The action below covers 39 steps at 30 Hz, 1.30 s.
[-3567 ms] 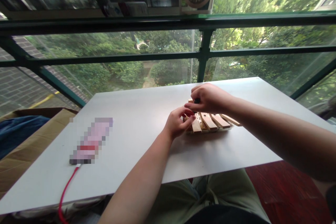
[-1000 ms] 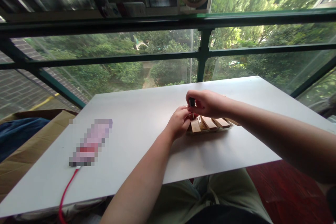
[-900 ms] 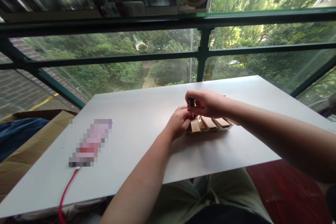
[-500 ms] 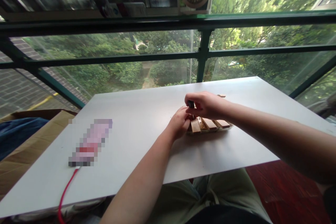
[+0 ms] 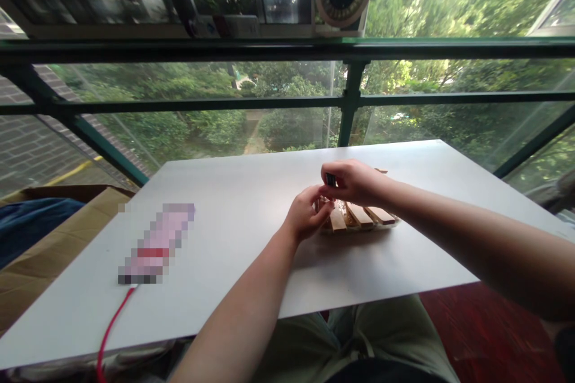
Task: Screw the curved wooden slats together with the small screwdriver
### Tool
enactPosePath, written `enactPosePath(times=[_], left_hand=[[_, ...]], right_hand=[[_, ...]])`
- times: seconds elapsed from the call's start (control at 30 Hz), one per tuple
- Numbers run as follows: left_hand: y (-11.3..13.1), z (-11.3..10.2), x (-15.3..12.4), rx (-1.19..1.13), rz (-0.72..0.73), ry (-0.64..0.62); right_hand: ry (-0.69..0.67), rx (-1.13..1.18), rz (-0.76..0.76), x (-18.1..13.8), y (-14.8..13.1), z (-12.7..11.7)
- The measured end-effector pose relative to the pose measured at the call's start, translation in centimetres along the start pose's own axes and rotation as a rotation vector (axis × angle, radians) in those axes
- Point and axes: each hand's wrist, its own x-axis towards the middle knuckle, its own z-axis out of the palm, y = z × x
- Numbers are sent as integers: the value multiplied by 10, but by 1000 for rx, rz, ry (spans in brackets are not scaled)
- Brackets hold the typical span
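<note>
A small wooden slatted piece point(image 5: 362, 216) lies on the white table point(image 5: 233, 209) in front of me. My right hand point(image 5: 353, 182) hovers over its left end, fingers pinched round a small dark object point(image 5: 331, 179). My left hand point(image 5: 305, 216) rests against the piece's left edge with its fingers curled; whatever it grips is hidden.
A blurred pink and red object point(image 5: 155, 243) lies on the left of the table, with a red cable point(image 5: 108, 335) running off the near edge. A cardboard box point(image 5: 40, 257) with blue cloth sits at the left. Green railings and glass point(image 5: 345, 102) stand behind.
Both hands stay at the wooden piece's left end. The right hand has kept the dark object upright and shifted slightly; the view has tilted a little.
</note>
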Motion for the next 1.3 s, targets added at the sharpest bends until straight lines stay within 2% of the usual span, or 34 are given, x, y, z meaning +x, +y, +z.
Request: enactPosePath(times=[0.4,0.6,0.67,0.83,1.0,1.3], left_hand=[[3,2,1,-152,-125,79],[1,-2,2,-119,-102,22],[1,-3,1,-89,-106,-1],[3,-2,0,-95,-105,-15],[2,0,0,-102,-103,-30],[5,-1,0,-94,-88,-52]], right_hand=[[-7,20,22,-6,-6,0],[-153,374,-71,-14,-4,-4],[-157,412,-65,-16,-2,-4],[-81,263,-46,-19,-3,-5],[-69,121,-28,-21,-9,-8],[-45,88,27,-19,-16,-11]])
